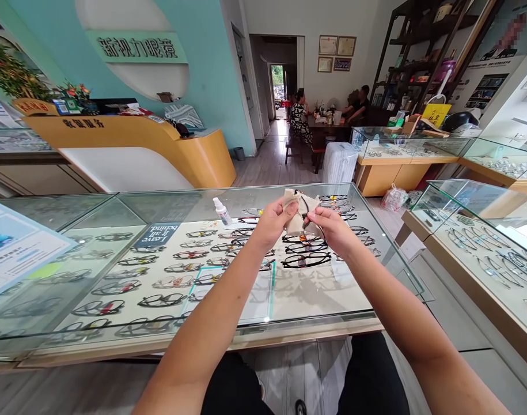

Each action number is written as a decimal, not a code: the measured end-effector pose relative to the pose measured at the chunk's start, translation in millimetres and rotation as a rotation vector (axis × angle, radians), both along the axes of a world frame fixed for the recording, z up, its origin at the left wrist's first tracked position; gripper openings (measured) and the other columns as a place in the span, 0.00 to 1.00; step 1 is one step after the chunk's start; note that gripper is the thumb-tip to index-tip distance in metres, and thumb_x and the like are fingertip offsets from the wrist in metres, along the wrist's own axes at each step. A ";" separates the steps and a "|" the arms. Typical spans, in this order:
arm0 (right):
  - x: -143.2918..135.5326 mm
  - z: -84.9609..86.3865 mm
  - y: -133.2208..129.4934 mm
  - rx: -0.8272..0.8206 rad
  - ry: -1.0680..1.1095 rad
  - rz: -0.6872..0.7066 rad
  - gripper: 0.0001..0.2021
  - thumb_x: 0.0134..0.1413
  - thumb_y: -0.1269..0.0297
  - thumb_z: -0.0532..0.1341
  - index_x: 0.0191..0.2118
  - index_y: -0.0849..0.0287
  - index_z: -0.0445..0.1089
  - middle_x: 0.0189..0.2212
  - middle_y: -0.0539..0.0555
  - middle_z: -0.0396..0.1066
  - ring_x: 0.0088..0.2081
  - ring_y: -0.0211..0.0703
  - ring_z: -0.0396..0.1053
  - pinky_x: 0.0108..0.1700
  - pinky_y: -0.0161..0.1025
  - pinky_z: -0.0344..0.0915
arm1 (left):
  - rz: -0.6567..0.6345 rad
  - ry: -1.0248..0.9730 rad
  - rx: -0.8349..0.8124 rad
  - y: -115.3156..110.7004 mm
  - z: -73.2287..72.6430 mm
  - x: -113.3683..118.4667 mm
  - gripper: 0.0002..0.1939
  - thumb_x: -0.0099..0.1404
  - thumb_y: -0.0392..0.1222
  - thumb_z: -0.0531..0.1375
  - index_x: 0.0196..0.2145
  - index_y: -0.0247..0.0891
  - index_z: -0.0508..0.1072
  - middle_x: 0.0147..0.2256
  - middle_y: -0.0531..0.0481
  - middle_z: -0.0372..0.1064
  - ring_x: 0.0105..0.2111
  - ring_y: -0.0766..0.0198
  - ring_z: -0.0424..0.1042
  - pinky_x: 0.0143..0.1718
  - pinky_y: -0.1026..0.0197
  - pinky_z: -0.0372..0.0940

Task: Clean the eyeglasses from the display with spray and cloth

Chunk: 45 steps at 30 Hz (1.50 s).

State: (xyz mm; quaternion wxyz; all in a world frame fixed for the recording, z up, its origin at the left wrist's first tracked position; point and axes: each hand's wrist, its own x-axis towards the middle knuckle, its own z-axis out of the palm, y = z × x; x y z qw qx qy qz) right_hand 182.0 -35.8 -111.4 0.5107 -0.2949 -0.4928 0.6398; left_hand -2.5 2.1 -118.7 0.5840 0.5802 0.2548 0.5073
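Note:
Over the glass display case, my left hand (277,220) is closed on a beige cleaning cloth (295,223) with zigzag edges. The cloth is folded about a pair of dark-framed eyeglasses (305,206), and much of the frame is hidden by it. My right hand (330,227) pinches the eyeglasses at the right side of the cloth, fingers closed. A white spray bottle (222,212) stands upright on the glass top, to the left of my hands.
Rows of eyeglasses (305,259) lie inside the display case (306,325) under my arms. A printed sheet (16,248) juts in at the left. More glass cases (483,230) stand at the right. Two people (301,118) sit at a table farther back, near a wrapped suitcase (339,162).

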 end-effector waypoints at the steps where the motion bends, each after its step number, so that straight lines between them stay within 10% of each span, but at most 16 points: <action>1: 0.7 0.5 0.1 -0.015 0.011 -0.003 0.22 0.43 0.44 0.82 0.31 0.57 0.79 0.29 0.49 0.76 0.32 0.39 0.68 0.37 0.39 0.62 | -0.029 0.019 0.004 -0.6 1.4 -1.5 0.30 0.57 0.63 0.78 0.44 0.37 0.79 0.32 0.48 0.78 0.29 0.62 0.75 0.31 0.63 0.69; 16: -15.0 -20.8 3.3 0.101 -0.071 0.092 0.25 0.45 0.39 0.80 0.37 0.56 0.81 0.33 0.50 0.79 0.36 0.42 0.71 0.45 0.42 0.67 | 0.369 -0.012 0.150 -13.7 2.3 12.8 0.32 0.61 0.72 0.72 0.30 0.37 0.74 0.24 0.54 0.65 0.24 0.69 0.60 0.26 0.64 0.58; 24: -6.3 -9.1 0.9 0.159 -0.048 -0.006 0.22 0.51 0.39 0.78 0.32 0.54 0.79 0.33 0.51 0.76 0.37 0.43 0.68 0.46 0.41 0.65 | 0.320 -0.167 -0.064 -1.3 -2.4 10.8 0.36 0.55 0.78 0.71 0.31 0.39 0.74 0.25 0.52 0.71 0.24 0.64 0.70 0.24 0.62 0.66; 31: 2.4 -0.5 4.8 0.151 0.013 -0.132 0.21 0.47 0.41 0.79 0.30 0.54 0.78 0.51 0.55 0.73 0.46 0.45 0.68 0.47 0.40 0.67 | 0.438 -0.327 -0.080 17.0 -3.8 3.5 0.31 0.57 0.70 0.75 0.40 0.40 0.75 0.36 0.48 0.80 0.39 0.58 0.81 0.41 0.59 0.76; 37: 8.4 0.9 8.5 0.138 0.034 -0.116 0.21 0.49 0.42 0.78 0.30 0.54 0.76 0.49 0.55 0.78 0.51 0.48 0.72 0.50 0.40 0.67 | 0.364 -0.288 -0.079 13.0 3.5 -6.9 0.16 0.55 0.51 0.73 0.35 0.40 0.77 0.30 0.53 0.68 0.27 0.68 0.67 0.28 0.65 0.65; 42: 11.3 1.3 10.2 0.187 -0.028 -0.110 0.21 0.54 0.40 0.75 0.32 0.52 0.75 0.33 0.51 0.78 0.41 0.46 0.72 0.50 0.41 0.66 | 0.544 0.106 0.408 -3.3 4.9 -5.2 0.24 0.66 0.51 0.69 0.20 0.40 0.65 0.30 0.49 0.64 0.30 0.64 0.66 0.32 0.61 0.65; 45: 15.1 4.8 10.6 0.253 -0.123 -0.154 0.22 0.55 0.38 0.73 0.30 0.53 0.75 0.29 0.51 0.76 0.38 0.45 0.71 0.51 0.43 0.65 | 0.687 0.332 0.743 -8.1 3.2 -2.4 0.14 0.61 0.51 0.75 0.37 0.40 0.80 0.46 0.42 0.76 0.41 0.57 0.74 0.42 0.56 0.70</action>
